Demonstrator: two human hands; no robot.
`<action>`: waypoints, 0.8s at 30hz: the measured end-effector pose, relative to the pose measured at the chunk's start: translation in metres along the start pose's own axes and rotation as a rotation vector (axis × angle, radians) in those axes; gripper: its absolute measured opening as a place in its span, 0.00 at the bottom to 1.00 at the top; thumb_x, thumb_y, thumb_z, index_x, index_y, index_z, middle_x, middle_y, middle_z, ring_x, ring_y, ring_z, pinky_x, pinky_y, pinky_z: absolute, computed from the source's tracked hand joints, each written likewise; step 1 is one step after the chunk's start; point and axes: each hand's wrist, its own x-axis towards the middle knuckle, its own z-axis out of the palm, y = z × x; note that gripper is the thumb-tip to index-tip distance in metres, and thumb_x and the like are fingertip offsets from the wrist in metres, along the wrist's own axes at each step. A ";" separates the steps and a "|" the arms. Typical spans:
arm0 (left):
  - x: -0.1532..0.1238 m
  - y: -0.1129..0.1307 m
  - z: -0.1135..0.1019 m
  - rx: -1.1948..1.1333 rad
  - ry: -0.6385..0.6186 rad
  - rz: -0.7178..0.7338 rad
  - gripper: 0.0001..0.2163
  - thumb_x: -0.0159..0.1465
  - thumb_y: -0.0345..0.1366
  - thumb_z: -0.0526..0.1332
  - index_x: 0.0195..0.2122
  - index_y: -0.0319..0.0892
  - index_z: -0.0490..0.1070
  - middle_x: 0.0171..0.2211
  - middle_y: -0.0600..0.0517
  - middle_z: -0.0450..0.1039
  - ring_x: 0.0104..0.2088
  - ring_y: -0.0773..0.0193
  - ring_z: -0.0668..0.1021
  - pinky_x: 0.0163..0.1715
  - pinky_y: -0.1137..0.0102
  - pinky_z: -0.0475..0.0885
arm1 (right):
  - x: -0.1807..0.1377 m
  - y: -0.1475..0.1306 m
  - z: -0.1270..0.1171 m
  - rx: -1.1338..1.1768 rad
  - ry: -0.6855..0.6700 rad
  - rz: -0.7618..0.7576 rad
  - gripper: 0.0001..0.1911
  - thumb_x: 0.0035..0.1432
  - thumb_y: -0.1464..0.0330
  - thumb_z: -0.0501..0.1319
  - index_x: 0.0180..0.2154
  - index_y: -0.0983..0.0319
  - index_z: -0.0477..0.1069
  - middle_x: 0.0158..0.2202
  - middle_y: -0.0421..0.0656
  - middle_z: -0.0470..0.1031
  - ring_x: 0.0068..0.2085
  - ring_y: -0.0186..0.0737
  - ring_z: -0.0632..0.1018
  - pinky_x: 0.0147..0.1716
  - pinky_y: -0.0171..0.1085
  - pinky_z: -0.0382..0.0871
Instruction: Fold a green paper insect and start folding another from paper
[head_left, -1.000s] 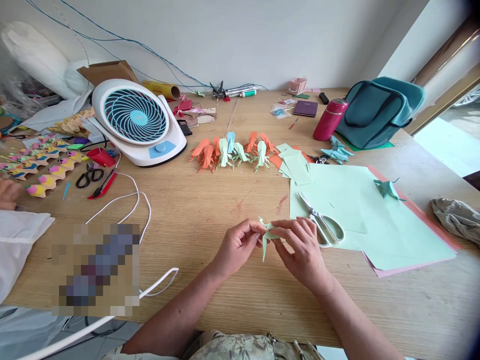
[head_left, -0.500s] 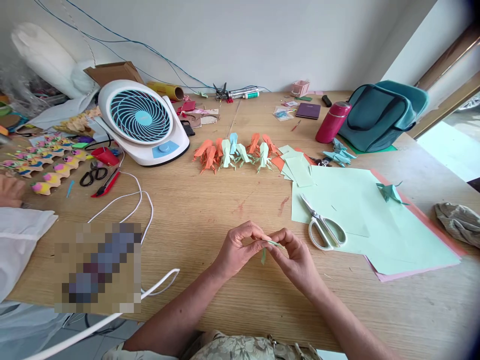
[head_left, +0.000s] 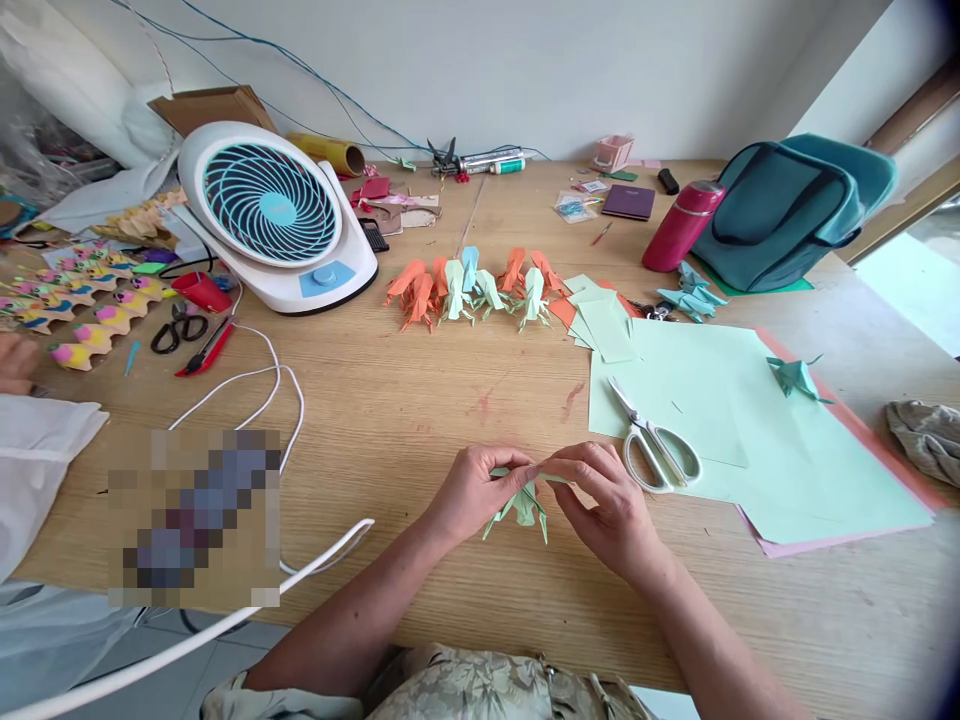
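Over the front middle of the table, my left hand (head_left: 478, 497) pinches a pale green origami figure (head_left: 526, 508) between thumb and fingers. Folded legs of the figure hang below the fingertips, and its upper part is partly hidden by them. My right hand (head_left: 613, 508) has its fingertips closed on a narrow green strip at the figure's right side. White-handled scissors (head_left: 651, 440) lie with blades apart just beyond the right hand, partly on green paper sheets (head_left: 750, 430). Orange, green and blue origami figures (head_left: 454, 290) stand in a row farther back.
A white fan (head_left: 277, 215), black scissors (head_left: 178, 330) and egg-carton crafts (head_left: 94, 335) occupy the left. A white cable (head_left: 300, 580) crosses the front left. Cut paper pieces (head_left: 604, 325), a pink bottle (head_left: 682, 228) and a teal bag (head_left: 787, 215) are at right. Another person's hand (head_left: 16, 362) shows far left.
The origami figure has turned, so its legs now show below my left hand. My right hand has shifted right, with its fingers more extended over the strip. The camera view has moved slightly.
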 end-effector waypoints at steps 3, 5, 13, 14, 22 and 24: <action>0.000 0.001 0.000 0.064 0.016 0.032 0.15 0.67 0.44 0.61 0.35 0.37 0.80 0.29 0.50 0.78 0.30 0.67 0.76 0.31 0.76 0.68 | 0.001 0.000 0.001 -0.021 -0.006 -0.010 0.15 0.63 0.79 0.60 0.46 0.56 0.72 0.36 0.41 0.76 0.36 0.40 0.75 0.40 0.44 0.65; 0.000 0.001 0.000 0.102 0.016 0.043 0.16 0.68 0.44 0.59 0.34 0.37 0.80 0.28 0.50 0.78 0.29 0.67 0.76 0.31 0.76 0.67 | 0.001 0.000 0.001 -0.025 0.020 -0.010 0.14 0.63 0.79 0.60 0.45 0.57 0.72 0.35 0.41 0.76 0.35 0.39 0.75 0.40 0.43 0.65; -0.001 0.001 0.001 0.125 0.022 0.060 0.15 0.69 0.42 0.58 0.33 0.37 0.79 0.27 0.52 0.76 0.28 0.69 0.74 0.30 0.77 0.66 | 0.000 0.000 0.003 -0.012 0.046 -0.008 0.13 0.62 0.80 0.61 0.44 0.58 0.72 0.34 0.41 0.76 0.35 0.40 0.75 0.40 0.43 0.66; -0.001 0.001 0.001 0.127 0.022 0.066 0.15 0.69 0.42 0.58 0.34 0.37 0.79 0.27 0.52 0.76 0.29 0.69 0.74 0.30 0.77 0.66 | 0.001 0.000 0.004 0.008 0.055 0.013 0.13 0.62 0.80 0.60 0.43 0.58 0.72 0.34 0.41 0.77 0.36 0.40 0.76 0.39 0.42 0.66; -0.004 0.003 0.005 0.204 0.075 0.156 0.12 0.68 0.40 0.59 0.39 0.40 0.80 0.31 0.52 0.79 0.32 0.67 0.76 0.35 0.75 0.67 | 0.001 -0.003 0.006 0.074 0.097 0.128 0.11 0.61 0.79 0.58 0.40 0.58 0.70 0.35 0.40 0.76 0.36 0.39 0.77 0.38 0.40 0.68; -0.005 0.004 0.005 0.213 0.088 0.179 0.12 0.68 0.40 0.59 0.38 0.41 0.81 0.32 0.52 0.79 0.34 0.66 0.77 0.37 0.75 0.68 | 0.001 -0.003 0.005 0.083 0.077 0.110 0.12 0.60 0.80 0.58 0.40 0.58 0.71 0.35 0.40 0.76 0.37 0.40 0.76 0.38 0.41 0.68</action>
